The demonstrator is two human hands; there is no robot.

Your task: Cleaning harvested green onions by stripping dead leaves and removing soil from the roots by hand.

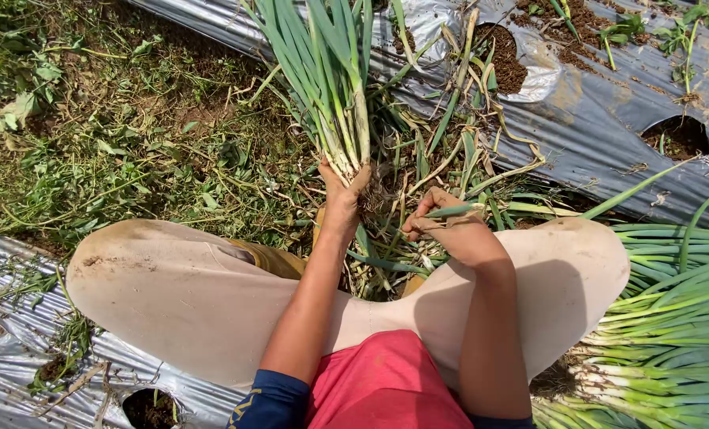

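Outdoor field plot, daylight, person crouched, seen from the head camera. Landmark: the spring onion bunch (335, 87) held upright at top centre.

Far left of the bunch: bare soil with cut weeds and grass (108, 135), loose clippings all over. Below left of the bunch: silver plastic mulch sheet (21, 286), wrinkled, with a round planting hole (150, 407) showing dark soil and weeds poking through.

Left knee (172, 278) in dusty beige trousers sits below left of the bunch, over the weeds and mulch edge.

Left hand (342, 191) directly under the bunch: closed tight around the white stalk bases, leaves fanning up and out of frame.

Just right of the bunch base: right hand (450, 226), fingers pinched on a single green leaf strip (458, 210), thumb side down. Between and below both hands: pile of stripped dry leaves and trimmings (418, 159) on the ground.

Right of the bunch, upper area: second silver mulch sheet (601, 135) running diagonally, torn holes with brown soil, small seedlings (620, 32) at top right.

Right knee (569, 270) below right of the bunch. Far right, bottom: stack of cleaned spring onions (672, 334) lying flat, white ends toward the knee.
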